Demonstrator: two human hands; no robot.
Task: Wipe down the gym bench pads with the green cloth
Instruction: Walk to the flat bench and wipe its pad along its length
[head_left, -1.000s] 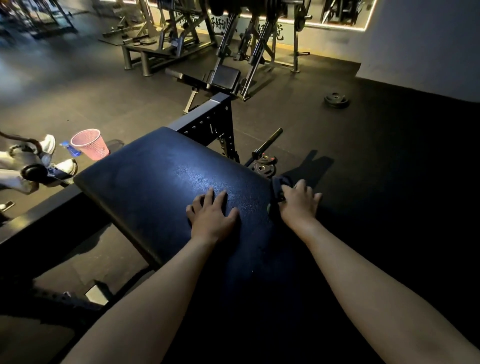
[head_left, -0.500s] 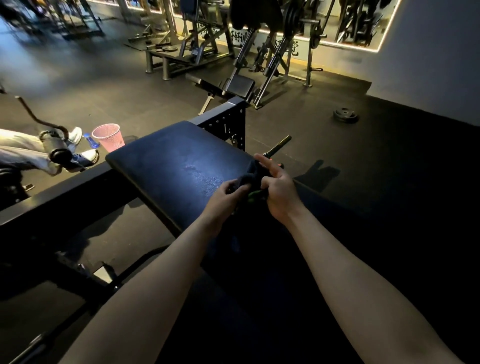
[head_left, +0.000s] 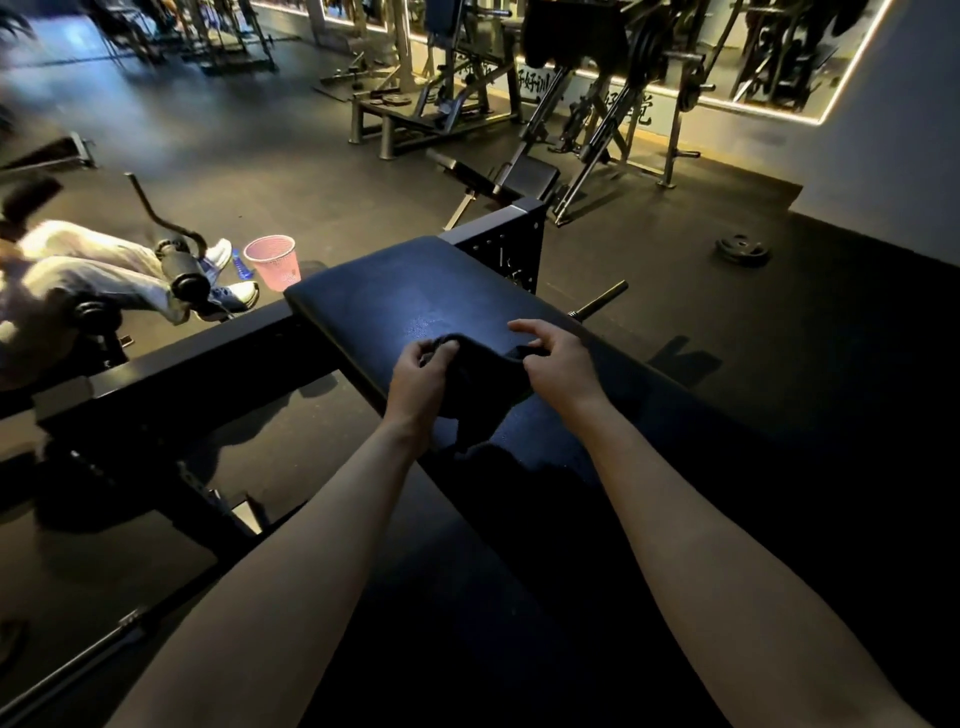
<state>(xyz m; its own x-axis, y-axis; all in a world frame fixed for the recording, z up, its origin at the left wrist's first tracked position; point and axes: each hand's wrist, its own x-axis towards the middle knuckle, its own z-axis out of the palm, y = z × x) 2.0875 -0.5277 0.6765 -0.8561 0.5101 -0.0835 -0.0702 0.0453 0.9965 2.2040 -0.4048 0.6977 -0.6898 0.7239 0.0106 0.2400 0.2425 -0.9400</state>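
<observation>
A long black bench pad (head_left: 395, 301) runs from the middle of the view down toward me, lit in a patch near its far end. Above its middle hangs the cloth (head_left: 480, 384), which looks almost black in this dim light. My left hand (head_left: 418, 384) grips its left edge with curled fingers. My right hand (head_left: 556, 364) pinches its right edge, index finger raised. The cloth sags between both hands, its lower tip close to the pad.
A black steel frame beam (head_left: 197, 364) crosses left of the pad. Beyond it lie a person's legs (head_left: 104, 270) on another machine and a pink basket (head_left: 272, 260). A weight plate (head_left: 743, 249) sits on the floor at right. Machines line the far wall.
Both hands lay flat on the pad a second ago. They have since lifted the cloth off the pad's right edge and pulled it apart between them.
</observation>
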